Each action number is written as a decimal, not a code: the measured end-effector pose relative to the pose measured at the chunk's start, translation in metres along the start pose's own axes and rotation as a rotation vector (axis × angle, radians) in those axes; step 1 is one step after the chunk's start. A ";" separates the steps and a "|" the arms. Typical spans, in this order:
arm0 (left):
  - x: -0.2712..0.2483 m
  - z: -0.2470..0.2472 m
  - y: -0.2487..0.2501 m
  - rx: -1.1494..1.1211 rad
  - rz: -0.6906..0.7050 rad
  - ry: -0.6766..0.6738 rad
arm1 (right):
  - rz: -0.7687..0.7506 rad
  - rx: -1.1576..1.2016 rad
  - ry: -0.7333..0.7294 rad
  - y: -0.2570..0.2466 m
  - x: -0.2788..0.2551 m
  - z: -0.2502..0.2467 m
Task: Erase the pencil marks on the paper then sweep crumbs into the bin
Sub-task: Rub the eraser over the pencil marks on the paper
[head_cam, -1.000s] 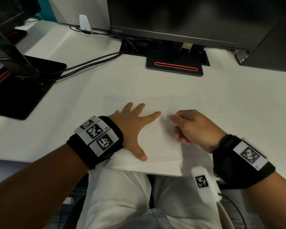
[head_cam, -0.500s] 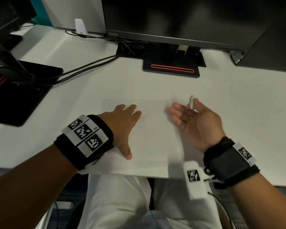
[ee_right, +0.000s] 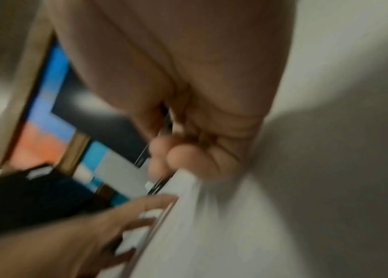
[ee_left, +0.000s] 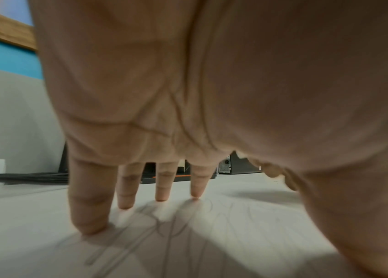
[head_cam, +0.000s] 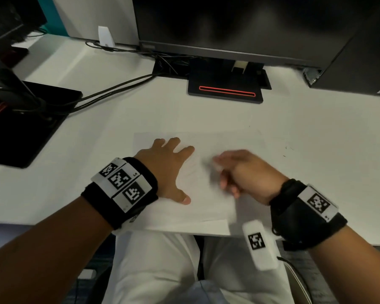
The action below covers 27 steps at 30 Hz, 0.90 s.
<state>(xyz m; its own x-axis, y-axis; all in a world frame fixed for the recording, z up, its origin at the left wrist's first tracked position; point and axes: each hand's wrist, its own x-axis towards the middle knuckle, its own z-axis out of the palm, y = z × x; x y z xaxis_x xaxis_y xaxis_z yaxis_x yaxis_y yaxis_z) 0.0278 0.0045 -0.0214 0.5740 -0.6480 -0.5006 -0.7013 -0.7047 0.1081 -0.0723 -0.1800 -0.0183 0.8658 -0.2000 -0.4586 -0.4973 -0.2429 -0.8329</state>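
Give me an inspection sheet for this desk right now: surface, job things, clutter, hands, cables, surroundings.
Surface: white desk, small dark specks at right.
Job's things: paper at the near edge, faint pencil marks left on it; eraser and bin not seen.
Clutter: nothing seen on the paper besides the hands.
Hands: left hand flat, fingers spread, pressing the paper; right hand blurred with curled fingers, contents unclear.
Cables: black cables run across the desk's left side.
Surroundings: monitor on a black stand with a red stripe.
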 end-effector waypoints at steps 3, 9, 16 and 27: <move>0.003 -0.001 0.002 -0.006 -0.012 -0.029 | -0.047 -0.620 -0.150 0.001 0.000 0.007; 0.004 -0.002 0.002 -0.006 -0.014 -0.040 | -0.143 -0.855 -0.149 -0.012 0.001 0.011; 0.004 -0.001 0.002 -0.015 -0.016 -0.034 | -0.150 -0.872 -0.114 -0.014 0.011 0.006; 0.005 0.000 0.002 -0.038 -0.017 -0.027 | -0.176 -0.907 -0.249 -0.011 0.010 0.017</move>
<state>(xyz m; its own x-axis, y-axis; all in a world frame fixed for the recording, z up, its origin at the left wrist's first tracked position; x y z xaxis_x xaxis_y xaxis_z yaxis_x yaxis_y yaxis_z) 0.0293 0.0005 -0.0236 0.5734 -0.6285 -0.5256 -0.6750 -0.7260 0.1317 -0.0571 -0.1630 -0.0194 0.8672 0.0914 -0.4896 -0.1220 -0.9141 -0.3868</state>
